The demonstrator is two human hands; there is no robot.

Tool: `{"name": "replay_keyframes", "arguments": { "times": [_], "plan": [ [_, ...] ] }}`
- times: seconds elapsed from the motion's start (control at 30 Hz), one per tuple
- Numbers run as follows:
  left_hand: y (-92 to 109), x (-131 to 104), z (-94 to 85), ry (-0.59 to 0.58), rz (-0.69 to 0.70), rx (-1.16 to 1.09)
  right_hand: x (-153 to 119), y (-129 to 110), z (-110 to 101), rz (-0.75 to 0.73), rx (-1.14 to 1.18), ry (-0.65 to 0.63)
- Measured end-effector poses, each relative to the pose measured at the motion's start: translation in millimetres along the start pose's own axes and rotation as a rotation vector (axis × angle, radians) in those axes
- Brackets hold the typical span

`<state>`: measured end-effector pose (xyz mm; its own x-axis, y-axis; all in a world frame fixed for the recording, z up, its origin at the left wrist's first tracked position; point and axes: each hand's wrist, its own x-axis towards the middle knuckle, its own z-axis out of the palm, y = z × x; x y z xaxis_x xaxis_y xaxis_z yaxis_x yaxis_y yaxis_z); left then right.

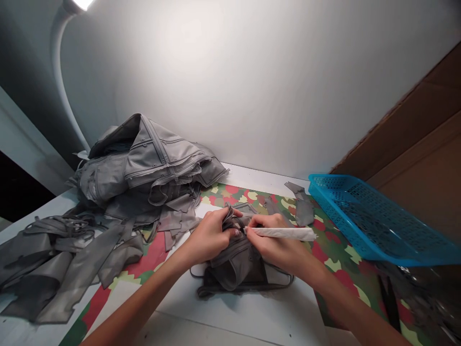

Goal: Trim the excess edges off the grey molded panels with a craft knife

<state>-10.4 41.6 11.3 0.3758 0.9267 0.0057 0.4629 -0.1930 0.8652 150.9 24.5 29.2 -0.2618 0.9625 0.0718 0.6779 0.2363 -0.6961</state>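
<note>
A grey leather-like sewn piece (237, 266) lies bunched on a white board (288, 312) in front of me. My left hand (214, 233) is closed on its upper edge, thumb and fingers pinching the folded material. In my right hand (272, 240) is a slim tool wrapped in white (284, 233), held like a pen. Its wrapped end points right, while its tip meets the material close to my left thumb. Fingers and folds hide the tip, so its kind does not show.
Left of me are a large heap of grey sewn pieces (158, 154) and loose grey scraps (72, 274). A blue perforated basket (374, 216) stands right, near a cardboard sheet (425, 129). Black-handled tool (389, 300) lies below it. A lamp (59, 62) rises back left. Camouflage cloth (334, 259) covers part of the table.
</note>
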Motion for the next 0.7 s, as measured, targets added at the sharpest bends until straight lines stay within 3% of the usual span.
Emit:
{"name": "replay_keyframes", "arguments": {
  "times": [0.23,0.7],
  "plan": [
    [2.0,-0.5,-3.8,-0.034,-0.016,-0.034,6.8,16.3,-5.0,0.116,0.206,-0.01],
    [-12.6,2.7,-4.4,-0.153,-0.084,-0.102,12.9,24.1,-7.1,0.368,1.043,-0.057]
  ]
}}
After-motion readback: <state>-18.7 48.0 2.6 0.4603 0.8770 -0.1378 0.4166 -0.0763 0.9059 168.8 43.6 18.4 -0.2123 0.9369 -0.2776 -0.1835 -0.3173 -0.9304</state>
